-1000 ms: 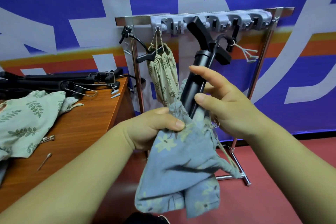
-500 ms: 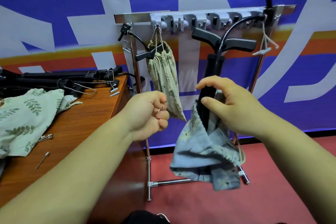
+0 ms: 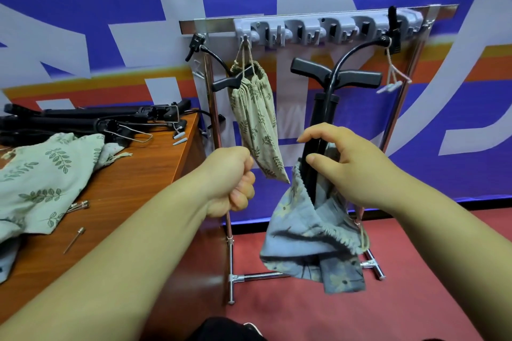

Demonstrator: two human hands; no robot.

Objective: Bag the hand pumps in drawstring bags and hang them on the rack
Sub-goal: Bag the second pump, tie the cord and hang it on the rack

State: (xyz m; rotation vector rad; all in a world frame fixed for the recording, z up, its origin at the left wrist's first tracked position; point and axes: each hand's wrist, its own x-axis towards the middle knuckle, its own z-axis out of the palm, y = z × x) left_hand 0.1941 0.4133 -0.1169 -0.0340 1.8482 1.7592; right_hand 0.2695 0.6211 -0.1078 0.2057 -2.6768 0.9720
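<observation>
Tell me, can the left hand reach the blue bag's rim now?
Probably yes. The left hand, a fist, sits just beside the blue bag, which hangs on the pump in the right hand. Nothing lies between them; the green bag seems to hang farther back, on the rack.

The right hand grips the barrel of a black hand pump, held upright in front of the rack. The pump's lower end sits inside the open mouth of a blue drawstring bag, which hangs bunched below the hand. The pump's hose arcs up to the right end of the rack's grey hook bar. The left hand is curled into a fist just left of the bag, with nothing visible in it. A green leaf-print bag with a pump handle sticking out hangs by its cord from the leftmost hook. On the wooden table at left lie more black pumps, a leaf-print cloth bag and a metal needle.
</observation>
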